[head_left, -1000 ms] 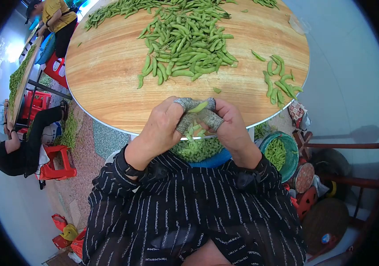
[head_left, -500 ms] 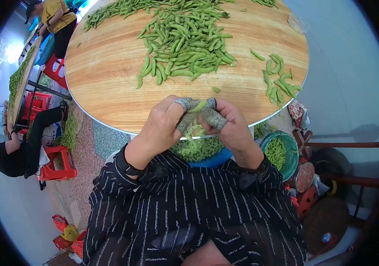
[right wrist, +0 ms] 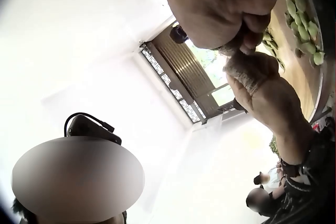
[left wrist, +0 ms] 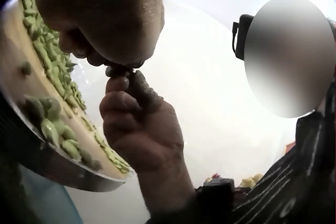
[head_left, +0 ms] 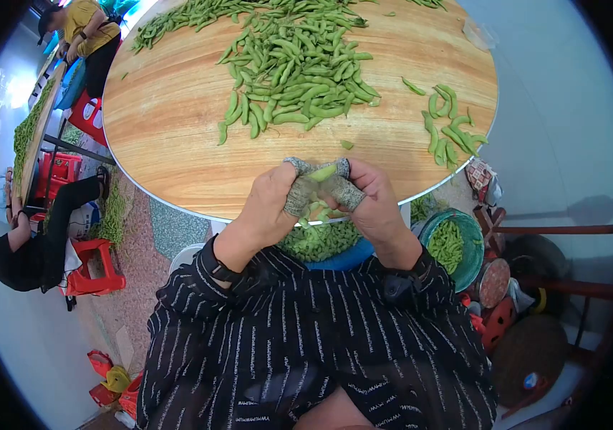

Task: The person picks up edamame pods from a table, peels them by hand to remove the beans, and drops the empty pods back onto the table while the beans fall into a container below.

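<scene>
In the head view, a green soybean pod (head_left: 322,173) is held between my two hands near the table's front edge. My left hand (head_left: 260,204) pinches its left end with thumb and forefinger, both wearing grey knitted finger sleeves. From the other side my right hand (head_left: 379,208) grips the pod, its thumb in the same kind of sleeve (head_left: 346,192). Pale green shelled beans (head_left: 316,213) show just under the fingers. Below them is a blue basin (head_left: 353,259) of shelled beans (head_left: 319,241). Both wrist views show the fingertips meeting, with the pod hidden there.
A large pile of pods (head_left: 299,79) lies on the round wooden table (head_left: 170,143). A smaller group of pods (head_left: 453,132) lies near its right edge. A green bucket (head_left: 472,251) of pods stands at right. Other people (head_left: 23,247) sit by red stools (head_left: 95,269) at left.
Both hands stay together at the pod over the basin; the right thumb has shifted slightly against it. The head view has tilted slightly. The pile of pods looks unchanged.
</scene>
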{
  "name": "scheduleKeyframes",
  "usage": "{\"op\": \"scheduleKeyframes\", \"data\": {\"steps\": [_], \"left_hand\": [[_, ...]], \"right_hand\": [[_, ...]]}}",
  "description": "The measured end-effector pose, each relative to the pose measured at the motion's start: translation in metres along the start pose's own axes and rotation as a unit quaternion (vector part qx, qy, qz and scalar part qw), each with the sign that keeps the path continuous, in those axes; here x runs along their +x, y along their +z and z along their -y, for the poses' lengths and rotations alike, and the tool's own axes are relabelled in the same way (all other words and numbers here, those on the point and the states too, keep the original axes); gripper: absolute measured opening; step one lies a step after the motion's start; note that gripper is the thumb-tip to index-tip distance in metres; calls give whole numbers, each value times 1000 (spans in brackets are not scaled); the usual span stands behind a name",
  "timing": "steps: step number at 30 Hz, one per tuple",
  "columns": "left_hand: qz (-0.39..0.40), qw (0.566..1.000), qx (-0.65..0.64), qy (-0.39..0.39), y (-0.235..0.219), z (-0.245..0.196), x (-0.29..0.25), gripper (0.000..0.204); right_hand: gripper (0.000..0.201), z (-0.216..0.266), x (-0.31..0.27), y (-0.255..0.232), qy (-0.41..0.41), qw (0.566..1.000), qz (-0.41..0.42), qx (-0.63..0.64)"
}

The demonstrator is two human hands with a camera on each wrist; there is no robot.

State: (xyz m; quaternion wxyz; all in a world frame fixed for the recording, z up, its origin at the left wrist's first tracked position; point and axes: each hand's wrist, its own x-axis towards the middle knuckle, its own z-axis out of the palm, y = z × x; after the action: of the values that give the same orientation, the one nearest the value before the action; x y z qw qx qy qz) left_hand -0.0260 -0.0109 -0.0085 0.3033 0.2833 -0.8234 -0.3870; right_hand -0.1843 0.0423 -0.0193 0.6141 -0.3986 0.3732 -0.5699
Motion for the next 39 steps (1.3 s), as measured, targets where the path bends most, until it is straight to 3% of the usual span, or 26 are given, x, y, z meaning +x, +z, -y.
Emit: {"op": "scheduleKeyframes", "data": {"steps": [2,6,8,9,11,12,14,15,16,17,18,20,24,26,27,29,33,35,39], "left_hand": [[-51,994,-99,-15,4,-1,0,14],[-55,984,-166,-36,9,5,-1,16],[-55,927,-341,-149,12,10,-3,23],[-55,927,-341,-149,12,14,-3,23],[-1,750,-614,-247,10,19,-3,27],[0,750,-613,-247,9,18,-3,27],[26,748,-614,-251,7,13,-3,24],[27,748,-614,-250,7,11,-3,24],[13,889,-426,-168,7,9,-3,26],[-1,974,-213,-76,7,7,-3,30],[0,974,-214,-76,7,3,-2,30],[-36,994,-79,-71,7,-4,1,17],[5,995,35,-88,-2,-2,2,26],[-19,990,141,21,-3,-6,2,33],[-19,990,141,21,-2,-3,1,33],[-39,980,186,65,1,4,-3,33],[-49,978,192,64,5,6,-7,29],[-77,996,8,-38,12,12,-10,20],[-122,979,-122,-110,25,17,-14,7]], "right_hand": [[10,-3,0,-2,-19,998,19,-52],[9,0,-2,0,-9,998,17,-52],[9,-5,-1,-2,-74,989,32,-125],[9,-7,0,-3,-74,989,32,-125],[8,-10,2,-6,-122,977,46,-171],[8,-7,3,-7,-123,976,46,-171],[8,4,2,-10,-39,992,-3,-116],[8,7,1,-10,-40,992,-3,-116],[8,10,0,-11,-12,995,-7,-103],[9,12,-2,-11,16,996,-11,-90],[9,15,-2,-10,16,996,-12,-90],[9,17,-2,-5,-4,994,-17,-112],[8,14,-3,3,-59,987,-30,-145],[9,18,-4,7,7,995,-29,-93],[9,16,-3,7,7,995,-29,-93],[9,11,-3,6,79,996,8,38],[9,6,-1,11,86,996,-1,35],[11,0,1,11,32,999,8,-39],[14,-2,1,15,-6,995,-12,-101]]}}
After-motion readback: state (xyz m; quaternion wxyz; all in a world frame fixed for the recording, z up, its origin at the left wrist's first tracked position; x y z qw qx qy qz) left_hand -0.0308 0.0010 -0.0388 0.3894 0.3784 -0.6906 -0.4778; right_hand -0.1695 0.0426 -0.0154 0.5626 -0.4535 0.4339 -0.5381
